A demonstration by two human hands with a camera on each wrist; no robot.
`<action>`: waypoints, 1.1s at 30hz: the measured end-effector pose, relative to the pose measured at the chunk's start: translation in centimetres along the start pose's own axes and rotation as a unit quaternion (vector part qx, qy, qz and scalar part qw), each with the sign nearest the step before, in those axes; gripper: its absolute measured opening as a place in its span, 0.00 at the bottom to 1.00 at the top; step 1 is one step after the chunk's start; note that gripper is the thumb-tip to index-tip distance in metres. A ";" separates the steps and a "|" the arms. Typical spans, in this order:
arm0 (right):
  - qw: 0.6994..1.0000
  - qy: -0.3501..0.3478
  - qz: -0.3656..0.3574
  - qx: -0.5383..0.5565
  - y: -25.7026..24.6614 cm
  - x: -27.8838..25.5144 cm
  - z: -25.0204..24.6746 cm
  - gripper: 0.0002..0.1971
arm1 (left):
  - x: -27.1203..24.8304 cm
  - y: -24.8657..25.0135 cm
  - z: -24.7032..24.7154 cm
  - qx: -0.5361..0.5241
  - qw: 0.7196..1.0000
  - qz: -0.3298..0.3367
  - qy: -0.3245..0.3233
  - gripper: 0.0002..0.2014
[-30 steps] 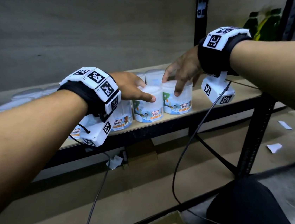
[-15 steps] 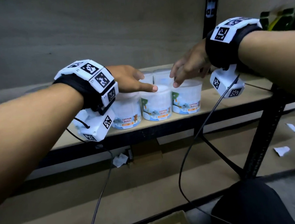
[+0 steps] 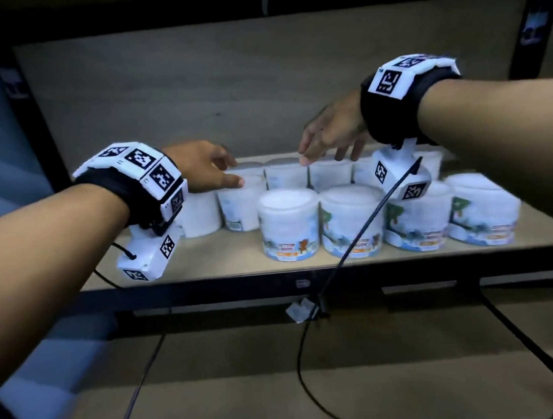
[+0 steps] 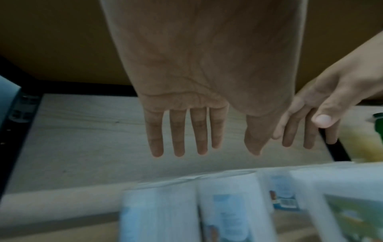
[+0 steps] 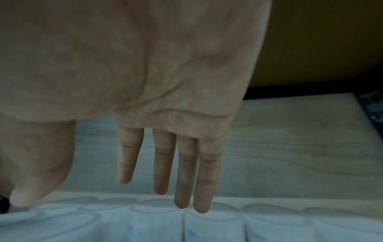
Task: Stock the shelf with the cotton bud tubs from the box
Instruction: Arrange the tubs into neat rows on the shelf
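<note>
Wooden shelf (image 3: 205, 262): rows of white, lidded cotton bud tubs (image 3: 289, 228).

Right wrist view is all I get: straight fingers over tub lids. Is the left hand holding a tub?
Observer: No. The left hand is open over the back row, its fingers straight, and it holds nothing.
Operator: How do the tubs stand?
Observer: The tubs stand upright in two rows. The four at the front show their labels.
Operator: Is there room left in front?
Observer: Yes. The shelf is bare at the front left, below the left wrist.
</note>
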State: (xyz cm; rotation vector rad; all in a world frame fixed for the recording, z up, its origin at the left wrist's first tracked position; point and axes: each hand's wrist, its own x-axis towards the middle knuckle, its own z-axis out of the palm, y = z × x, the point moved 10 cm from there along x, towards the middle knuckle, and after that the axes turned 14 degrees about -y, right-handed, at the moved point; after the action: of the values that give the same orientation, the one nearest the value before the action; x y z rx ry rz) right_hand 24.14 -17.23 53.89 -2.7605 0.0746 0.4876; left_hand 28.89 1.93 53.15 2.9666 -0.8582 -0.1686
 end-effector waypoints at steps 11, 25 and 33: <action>0.997 -0.037 -0.036 -0.052 -10.9 5.9 2.5 0.31 | 1.5 -7.5 2.2 0.013 0.998 -0.065 -0.006 0.33; 0.990 -0.066 -0.021 -0.125 -12.1 7.8 4.7 0.29 | 4.2 -9.2 3.1 -0.029 0.996 -0.086 0.014 0.24; 0.991 -0.055 -0.016 -0.124 -12.2 7.5 4.6 0.25 | 3.5 -9.4 3.4 -0.061 0.995 -0.071 0.020 0.19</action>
State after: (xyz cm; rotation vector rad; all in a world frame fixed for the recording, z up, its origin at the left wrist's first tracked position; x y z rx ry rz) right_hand 31.03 -4.16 51.13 -2.9630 -0.0614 0.6820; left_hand 36.41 7.97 48.77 2.9058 -0.6089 -0.1602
